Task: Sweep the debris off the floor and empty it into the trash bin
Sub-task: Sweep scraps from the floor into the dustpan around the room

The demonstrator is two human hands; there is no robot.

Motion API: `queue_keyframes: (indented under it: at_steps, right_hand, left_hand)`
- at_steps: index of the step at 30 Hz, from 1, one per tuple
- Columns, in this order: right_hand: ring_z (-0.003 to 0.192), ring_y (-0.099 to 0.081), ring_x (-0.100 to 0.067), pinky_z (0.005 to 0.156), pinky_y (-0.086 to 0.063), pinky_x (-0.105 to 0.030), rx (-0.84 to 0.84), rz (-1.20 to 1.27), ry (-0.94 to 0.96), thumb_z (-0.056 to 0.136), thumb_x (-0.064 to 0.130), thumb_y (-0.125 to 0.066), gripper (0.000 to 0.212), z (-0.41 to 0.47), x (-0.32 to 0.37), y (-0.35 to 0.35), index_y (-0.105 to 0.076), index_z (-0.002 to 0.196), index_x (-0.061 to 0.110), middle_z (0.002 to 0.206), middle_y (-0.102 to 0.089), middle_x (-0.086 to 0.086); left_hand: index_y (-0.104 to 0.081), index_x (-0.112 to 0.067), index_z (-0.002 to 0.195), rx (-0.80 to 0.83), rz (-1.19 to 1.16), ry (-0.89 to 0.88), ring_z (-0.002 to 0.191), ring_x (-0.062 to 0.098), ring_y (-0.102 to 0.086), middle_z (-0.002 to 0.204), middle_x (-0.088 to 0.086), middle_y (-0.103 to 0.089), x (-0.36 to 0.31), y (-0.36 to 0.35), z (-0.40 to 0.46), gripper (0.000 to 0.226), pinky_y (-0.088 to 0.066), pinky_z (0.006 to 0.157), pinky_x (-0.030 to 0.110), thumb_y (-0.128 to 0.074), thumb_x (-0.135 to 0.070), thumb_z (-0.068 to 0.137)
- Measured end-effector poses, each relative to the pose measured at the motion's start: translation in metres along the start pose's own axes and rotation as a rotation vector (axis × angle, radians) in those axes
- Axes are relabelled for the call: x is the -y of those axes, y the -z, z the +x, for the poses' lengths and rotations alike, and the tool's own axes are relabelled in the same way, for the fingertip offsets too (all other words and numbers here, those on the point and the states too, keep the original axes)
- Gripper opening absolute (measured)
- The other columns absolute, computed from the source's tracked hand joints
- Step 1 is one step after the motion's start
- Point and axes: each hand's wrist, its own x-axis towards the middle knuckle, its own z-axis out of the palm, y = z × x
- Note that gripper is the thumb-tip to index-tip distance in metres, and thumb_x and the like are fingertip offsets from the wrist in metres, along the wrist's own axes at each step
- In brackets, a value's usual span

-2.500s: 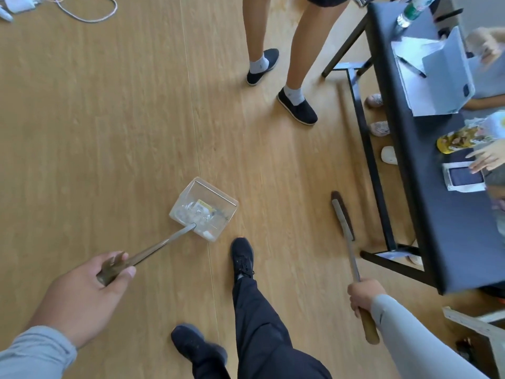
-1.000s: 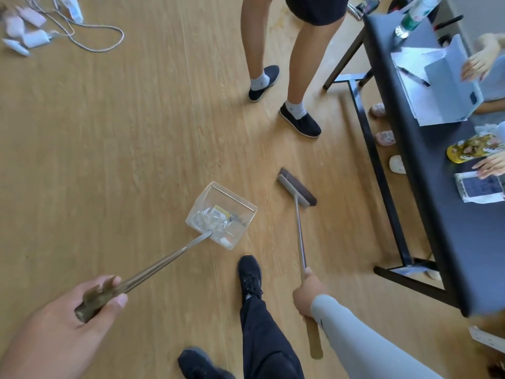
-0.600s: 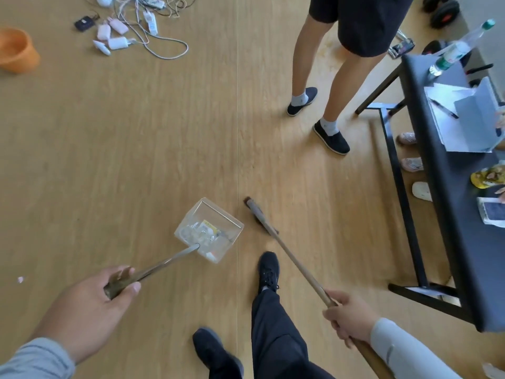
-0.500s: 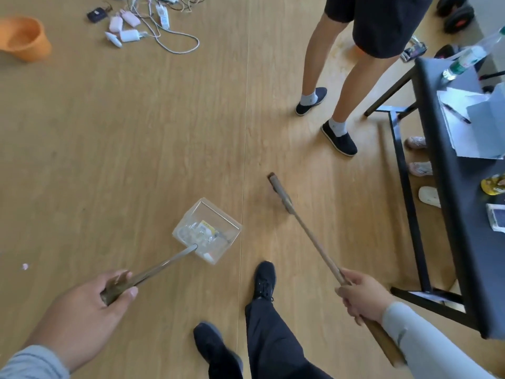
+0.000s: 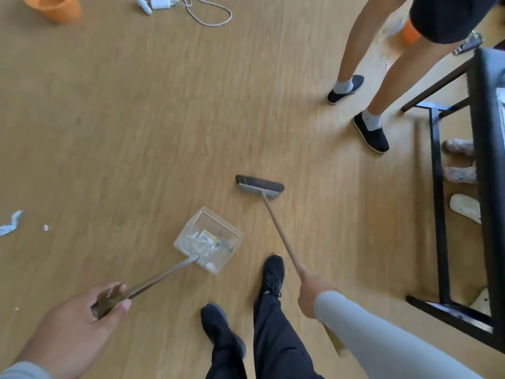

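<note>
My left hand [image 5: 73, 324] grips the long handle of a clear plastic dustpan [image 5: 209, 239], which holds white scraps and a yellow wrapper and hangs just above the wooden floor ahead of me. My right hand [image 5: 311, 292] grips the wooden handle of a broom [image 5: 259, 186]; its dark bristle head sits beyond the dustpan, slightly to the right. An orange bin [image 5: 53, 6] stands at the far top left. A torn paper scrap [image 5: 11, 222] and a small crumb [image 5: 46, 227] lie on the floor at the left edge.
A person's legs [image 5: 363, 86] stand at the upper right. A black table [image 5: 489, 187] with a metal frame fills the right edge, with feet in slippers beneath it. Cables and chargers [image 5: 191, 6] lie at the top. My own legs [image 5: 262, 324] are at the bottom centre.
I have walked and turned left: the orange bin and floor scraps came into view. The broom swung in from the right, its head now ahead of the dustpan. Both hands kept their grip.
</note>
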Motion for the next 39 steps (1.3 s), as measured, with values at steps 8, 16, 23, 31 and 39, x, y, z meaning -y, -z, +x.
queue_keyframes:
  at_steps: [8,16,23,31,39]
  right_hand:
    - [0.069,-0.059,-0.015,0.058,-0.059,-0.028,0.08,0.045,-0.036,0.088,0.006,-0.033,0.077,-0.09,-0.067,-0.02,-0.026,0.151,0.05,0.099,-0.056,0.008]
    - [0.054,-0.051,-0.013,0.044,-0.046,-0.022,-0.198,0.34,-0.072,0.095,0.004,-0.046,0.058,-0.106,-0.082,0.02,-0.041,0.15,0.022,0.076,-0.053,0.001]
    - [0.108,-0.064,-0.025,0.076,-0.048,-0.027,-0.049,0.026,-0.111,0.101,0.012,-0.047,0.029,-0.025,0.024,-0.004,-0.063,0.124,0.005,0.13,-0.062,-0.014]
    - [0.051,-0.052,-0.014,0.047,-0.049,-0.026,0.216,0.286,0.089,0.087,0.003,-0.047,0.05,-0.112,0.031,-0.076,-0.053,0.136,0.009,0.07,-0.056,0.0]
    - [0.042,-0.034,-0.017,0.038,-0.033,-0.022,0.191,0.546,0.024,0.093,0.001,-0.053,0.042,-0.154,-0.009,-0.009,-0.053,0.122,0.031,0.06,-0.045,-0.008]
  left_hand:
    - [-0.066,-0.036,0.114,0.149,0.16,-0.124,0.086,0.014,-0.063,0.092,-0.012,-0.068,0.008,0.016,-0.01,0.024,-0.045,0.078,0.028,-0.067,-0.038,0.09]
    - [-0.059,-0.037,0.125,0.222,0.33,-0.247,0.084,0.01,-0.062,0.097,-0.016,-0.064,0.011,0.012,-0.009,0.03,-0.048,0.075,0.026,-0.056,-0.04,0.095]
    - [-0.055,-0.034,0.129,0.241,0.369,-0.234,0.083,0.009,-0.065,0.1,-0.015,-0.067,0.03,-0.032,0.004,0.034,-0.055,0.079,0.029,-0.052,-0.041,0.096]
    - [-0.055,-0.036,0.132,0.19,0.385,-0.242,0.088,0.014,-0.066,0.103,-0.012,-0.069,0.036,-0.035,0.005,0.037,-0.056,0.079,0.033,-0.051,-0.043,0.095]
    - [-0.058,-0.033,0.123,0.208,0.371,-0.255,0.085,0.012,-0.065,0.099,-0.013,-0.068,0.068,-0.02,-0.002,0.029,-0.053,0.073,0.028,-0.051,-0.041,0.096]
